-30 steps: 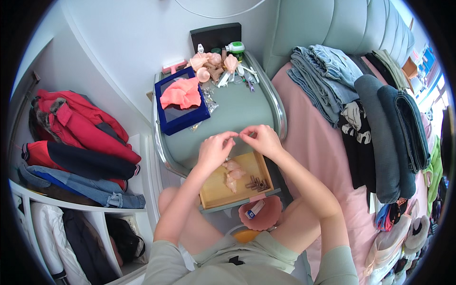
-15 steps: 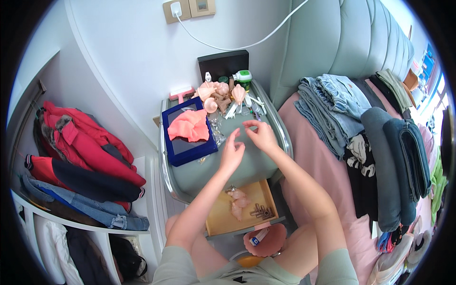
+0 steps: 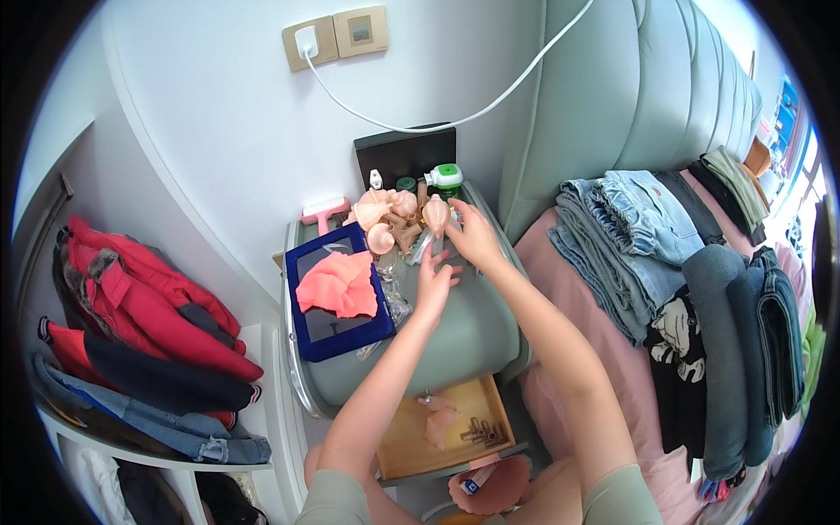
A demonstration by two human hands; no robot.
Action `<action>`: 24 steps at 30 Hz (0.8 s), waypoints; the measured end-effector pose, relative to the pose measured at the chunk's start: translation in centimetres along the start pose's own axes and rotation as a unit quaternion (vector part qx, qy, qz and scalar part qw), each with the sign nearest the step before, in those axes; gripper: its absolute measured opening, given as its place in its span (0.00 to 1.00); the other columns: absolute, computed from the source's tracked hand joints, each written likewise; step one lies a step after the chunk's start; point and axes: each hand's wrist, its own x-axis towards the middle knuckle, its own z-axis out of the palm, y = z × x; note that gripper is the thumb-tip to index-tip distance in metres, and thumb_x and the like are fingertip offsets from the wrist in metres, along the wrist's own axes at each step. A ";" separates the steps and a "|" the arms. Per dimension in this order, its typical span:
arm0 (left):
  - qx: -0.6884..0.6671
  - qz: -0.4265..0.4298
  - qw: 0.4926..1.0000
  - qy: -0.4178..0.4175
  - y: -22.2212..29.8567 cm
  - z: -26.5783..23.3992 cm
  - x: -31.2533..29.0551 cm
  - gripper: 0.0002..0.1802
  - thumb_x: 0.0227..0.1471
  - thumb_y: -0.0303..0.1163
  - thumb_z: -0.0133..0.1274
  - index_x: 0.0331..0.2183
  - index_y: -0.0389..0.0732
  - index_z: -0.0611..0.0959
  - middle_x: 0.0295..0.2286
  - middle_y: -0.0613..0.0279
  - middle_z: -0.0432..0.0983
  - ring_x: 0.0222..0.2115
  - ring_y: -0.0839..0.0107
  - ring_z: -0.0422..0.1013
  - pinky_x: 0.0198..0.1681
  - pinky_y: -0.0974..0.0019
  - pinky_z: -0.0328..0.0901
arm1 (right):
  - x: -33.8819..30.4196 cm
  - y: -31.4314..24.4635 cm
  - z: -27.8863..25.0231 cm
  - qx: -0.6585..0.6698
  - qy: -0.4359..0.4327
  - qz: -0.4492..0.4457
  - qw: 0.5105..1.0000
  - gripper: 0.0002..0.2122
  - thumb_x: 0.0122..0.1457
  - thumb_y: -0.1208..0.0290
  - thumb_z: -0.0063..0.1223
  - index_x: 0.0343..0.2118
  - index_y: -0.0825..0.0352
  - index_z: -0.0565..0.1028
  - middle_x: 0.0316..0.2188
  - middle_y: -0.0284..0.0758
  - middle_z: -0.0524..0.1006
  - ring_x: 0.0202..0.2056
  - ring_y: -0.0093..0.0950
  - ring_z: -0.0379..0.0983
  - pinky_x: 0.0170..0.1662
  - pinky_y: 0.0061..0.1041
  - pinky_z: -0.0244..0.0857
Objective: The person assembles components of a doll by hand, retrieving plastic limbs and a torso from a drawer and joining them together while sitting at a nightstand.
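Note:
At the far right of a grey-green nightstand (image 3: 455,337), both hands reach into a pile of small things. My right hand (image 3: 475,238) is beside a pale pink, bulb-shaped item (image 3: 436,213), its fingers apart and curved around the right side; contact is hard to tell. Just below, my left hand (image 3: 435,284) has its fingers spread near some white strips (image 3: 422,249), which my fingers partly hide. Left of the hands lie more pale pink pieces (image 3: 372,210). A blue-rimmed tray (image 3: 341,350) with a crumpled coral cloth (image 3: 337,286) on it stands nearer to me.
Below, an open wooden drawer (image 3: 407,451) holds a pinkish packet and several brown tubes. A pink bin (image 3: 503,490) stands under it. Folded jeans (image 3: 643,214) lie on the bed at right. Jackets (image 3: 149,289) hang at left. A white cable (image 3: 420,130) crosses the wall.
Both hands have moved farther away from me, from over the bare nightstand top to the pile. The right hand has reached the bulb-shaped item. The view has tilted up a little.

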 end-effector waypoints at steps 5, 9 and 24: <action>0.050 0.071 0.996 0.010 -1.2 0.2 1.9 0.37 0.45 0.20 0.39 0.56 0.40 0.44 0.51 0.51 0.54 0.35 0.71 0.69 0.33 0.71 0.65 | 1.3 0.6 1.1 -0.021 -0.033 -0.048 0.998 0.27 0.43 0.64 0.51 0.51 0.60 0.62 0.42 0.44 0.68 0.45 0.43 0.63 0.47 0.36 0.59; 0.043 0.081 0.996 0.010 -1.7 0.3 2.9 0.37 0.44 0.19 0.39 0.56 0.39 0.46 0.52 0.55 0.52 0.33 0.73 0.69 0.29 0.74 0.65 | 1.5 1.0 1.6 -0.018 -0.057 -0.038 0.997 0.27 0.43 0.65 0.52 0.50 0.60 0.62 0.41 0.44 0.69 0.43 0.43 0.64 0.47 0.36 0.58; -0.035 0.130 0.991 -0.010 1.7 2.6 -4.7 0.39 0.44 0.14 0.37 0.56 0.39 0.43 0.55 0.55 0.44 0.35 0.73 0.68 0.33 0.73 0.67 | -5.8 -4.0 -3.4 0.188 0.074 -0.057 0.978 0.22 0.45 0.72 0.52 0.47 0.62 0.66 0.41 0.36 0.66 0.41 0.27 0.65 0.43 0.27 0.59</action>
